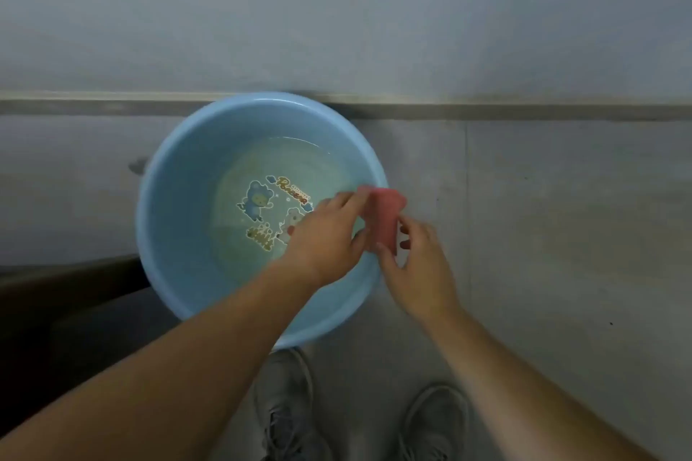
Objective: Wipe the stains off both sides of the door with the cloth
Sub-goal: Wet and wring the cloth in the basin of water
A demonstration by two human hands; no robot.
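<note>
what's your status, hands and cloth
Holding pink cloth in left hand and right hand. Over blue basin, right rim. Nothing blocking.

A single head-worn camera looks steeply down, almost straight at the tiled floor (561, 236). The person's own shoes (284, 408) lie at the bottom edge and both forearms run in from the lower corners. The left hand (325, 239) and right hand (419, 273) pinch the pink cloth (387, 217) just right of centre, over the blue basin (168, 236). The wall (337, 11) fills the upper third, facing the wearer.
</note>
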